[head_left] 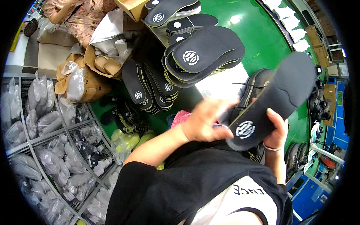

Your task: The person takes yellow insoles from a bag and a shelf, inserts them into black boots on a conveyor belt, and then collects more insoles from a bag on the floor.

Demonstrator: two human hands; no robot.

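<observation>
My right hand [276,131] grips a black insole [275,95], tilted up with its white round print at the heel; the thumb lies on its top face and the other fingers are mostly hidden behind it. My left hand [206,122] is beside the heel, partly smeared by motion. Its fingers are stretched away from the thumb, whose tip is at the insole's edge; whether it touches cannot be made out. Behind the insole is a dark shoe [255,88] with laces, partly covered. A pile of black insoles [210,48] with yellowish edges rises just beyond my left hand.
More insole stacks [150,88] stand left of the pile and at the far edge. The green tabletop [247,22] stretches away. A rack of plastic-bagged items [56,157] and a cardboard box [88,80] are at left, near another person's arm [62,13]. Dark shoes [296,155] line the right.
</observation>
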